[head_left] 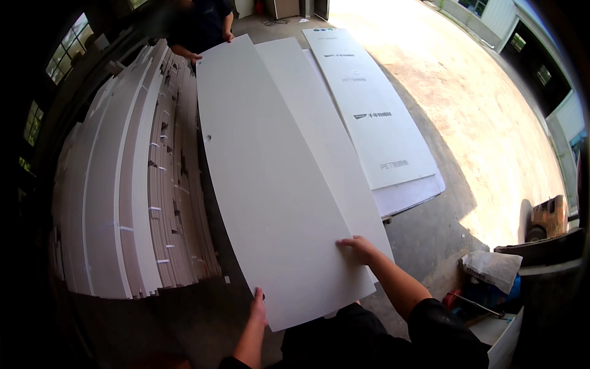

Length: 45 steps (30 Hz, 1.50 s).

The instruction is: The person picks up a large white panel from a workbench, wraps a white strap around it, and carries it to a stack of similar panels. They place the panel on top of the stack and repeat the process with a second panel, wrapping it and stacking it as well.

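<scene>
One huge stack of boards (135, 178) is sitting off to the left, and this long white panel (270, 166) is stretching out just beside it, with a second white panel (329, 123) poking out past its right side. Left hand (257, 309) is gripping its near left edge; right hand (362, 249) is touching its right edge, can't tell if it's gripping. Co-worker's hands (195, 58) are holding the far end.

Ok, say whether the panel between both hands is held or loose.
Panel held: left hand at its left edge, right hand at its right.
</scene>
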Tool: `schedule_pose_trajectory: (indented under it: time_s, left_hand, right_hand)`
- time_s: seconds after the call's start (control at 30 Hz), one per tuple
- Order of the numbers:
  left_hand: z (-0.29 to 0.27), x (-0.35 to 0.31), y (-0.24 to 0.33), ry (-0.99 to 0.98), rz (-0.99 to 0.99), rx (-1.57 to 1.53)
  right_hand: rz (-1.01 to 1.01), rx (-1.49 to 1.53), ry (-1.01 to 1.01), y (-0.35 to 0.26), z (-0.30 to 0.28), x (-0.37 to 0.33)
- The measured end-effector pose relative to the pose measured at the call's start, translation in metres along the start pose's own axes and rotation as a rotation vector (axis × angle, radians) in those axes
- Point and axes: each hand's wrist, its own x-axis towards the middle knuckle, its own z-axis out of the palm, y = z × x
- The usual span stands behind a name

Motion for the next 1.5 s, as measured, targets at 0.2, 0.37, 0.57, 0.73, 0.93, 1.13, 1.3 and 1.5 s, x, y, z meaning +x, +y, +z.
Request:
schedule_pose_trajectory:
  time_s: [0.2,0.37,0.57,0.73,0.93,1.13,1.3,1.5]
  left_hand:
    - [0.003,-0.063,0.04,0.007,-0.026,0.016]
    - [-0.002,-0.091,0.05,-0.052,-0.022,-0.003]
    - [-0.046,-0.096,0.032,0.044,0.037,0.123]
    - [-0.067,-0.169,0.082,-0.095,0.097,0.348]
    - [-0.119,-0.206,0.102,-0.274,0.298,0.362]
    - [-0.187,-0.289,0.154,-0.393,0.386,0.365]
    - [-0.282,-0.338,0.188,-0.377,0.329,0.429]
    - [-0.44,-0.375,0.244,-0.53,0.42,0.382]
  right_hand:
    - [-0.049,0.084,-0.183,0.006,0.017,-0.03]
    - [-0.128,-0.099,-0.039,0.031,0.036,-0.053]
    - [-0.18,-0.073,-0.037,0.058,0.065,-0.078]
    - [-0.282,-0.051,-0.029,0.088,0.092,-0.112]
    - [-0.45,-0.074,0.064,0.096,0.149,-0.18]
    - [-0.458,-0.013,0.211,0.134,0.209,-0.213]
    - [-0.549,0.067,0.208,0.193,0.307,-0.269]
    - [-0.605,0.125,0.14,0.283,0.448,-0.295]
